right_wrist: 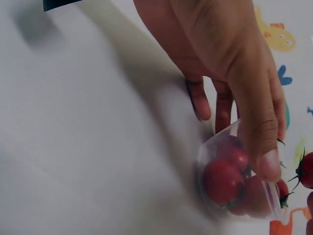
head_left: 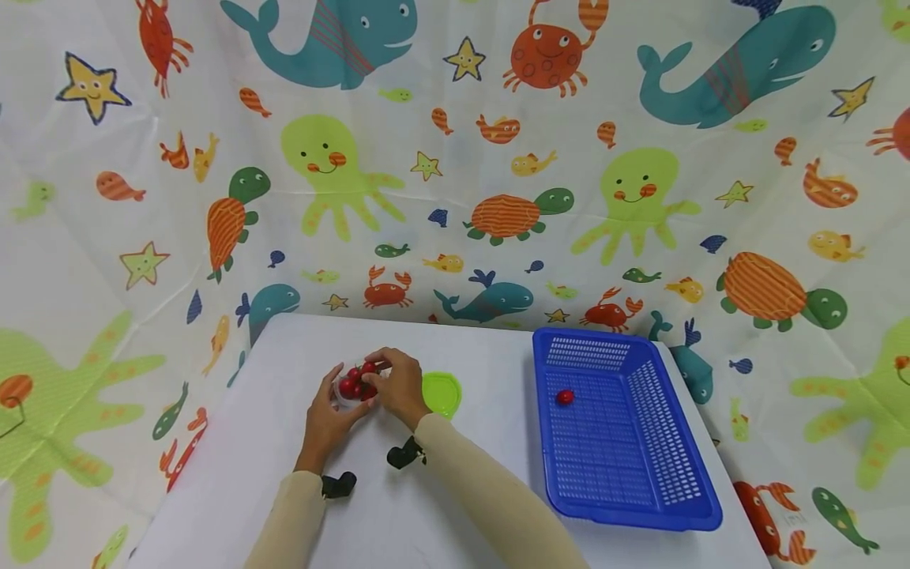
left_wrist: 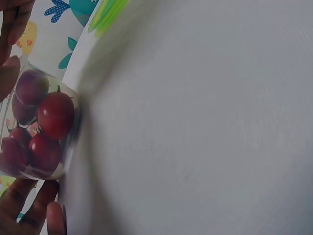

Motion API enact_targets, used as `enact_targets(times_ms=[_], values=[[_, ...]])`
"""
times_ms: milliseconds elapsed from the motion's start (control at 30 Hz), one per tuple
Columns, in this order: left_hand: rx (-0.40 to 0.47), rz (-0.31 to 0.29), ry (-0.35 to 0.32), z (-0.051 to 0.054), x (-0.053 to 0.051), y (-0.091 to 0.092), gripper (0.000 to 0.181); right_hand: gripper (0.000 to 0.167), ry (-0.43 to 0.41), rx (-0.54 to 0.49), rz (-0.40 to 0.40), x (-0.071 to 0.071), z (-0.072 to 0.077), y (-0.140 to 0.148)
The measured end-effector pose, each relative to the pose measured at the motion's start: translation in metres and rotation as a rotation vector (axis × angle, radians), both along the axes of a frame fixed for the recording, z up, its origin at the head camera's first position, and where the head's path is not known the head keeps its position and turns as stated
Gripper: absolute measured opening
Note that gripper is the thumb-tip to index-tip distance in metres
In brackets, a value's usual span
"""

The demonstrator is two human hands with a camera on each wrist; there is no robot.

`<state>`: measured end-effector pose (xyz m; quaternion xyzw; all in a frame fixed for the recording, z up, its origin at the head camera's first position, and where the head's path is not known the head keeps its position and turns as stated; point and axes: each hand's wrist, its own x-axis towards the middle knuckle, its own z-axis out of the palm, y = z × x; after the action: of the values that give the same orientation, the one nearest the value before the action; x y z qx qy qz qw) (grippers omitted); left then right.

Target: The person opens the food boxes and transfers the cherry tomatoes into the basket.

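A small clear plastic container (head_left: 347, 405) of cherry tomatoes (left_wrist: 56, 115) stands on the white table. My left hand (head_left: 327, 419) grips it from the left; the right wrist view shows the left thumb (right_wrist: 269, 164) at its rim, other fingers behind. Over its open top is my right hand (head_left: 401, 387), pinching a cherry tomato (right_wrist: 307, 170) just above the rim. Only fingertips of this hand show at the edge of the right wrist view. Several tomatoes with green stems lie inside, seen through the wall.
A lime green lid (head_left: 442, 393) lies just right of the right hand. Farther right stands a blue plastic basket (head_left: 633, 518) with one cherry tomato (head_left: 565, 397) in it. Behind the table (head_left: 469, 474) hangs a curtain (head_left: 441, 261) printed with sea animals.
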<state>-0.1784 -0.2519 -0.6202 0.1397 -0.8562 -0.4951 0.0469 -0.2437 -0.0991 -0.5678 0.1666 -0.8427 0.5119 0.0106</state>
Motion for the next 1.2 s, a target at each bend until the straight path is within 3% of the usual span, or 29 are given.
enact_targets(times_ms=[467,700,1200], values=[[-0.004,0.008,-0.022,-0.001,0.0,0.002,0.105,0.029,-0.038,-0.093,0.008,-0.002,0.014,0.015],[0.0,0.0,-0.006,0.001,0.0,0.002,0.105,0.03,0.006,-0.104,0.005,-0.003,0.023,0.022],[0.029,0.009,-0.04,0.003,-0.001,0.001,0.106,0.03,0.053,-0.145,-0.001,-0.005,0.051,0.042]])
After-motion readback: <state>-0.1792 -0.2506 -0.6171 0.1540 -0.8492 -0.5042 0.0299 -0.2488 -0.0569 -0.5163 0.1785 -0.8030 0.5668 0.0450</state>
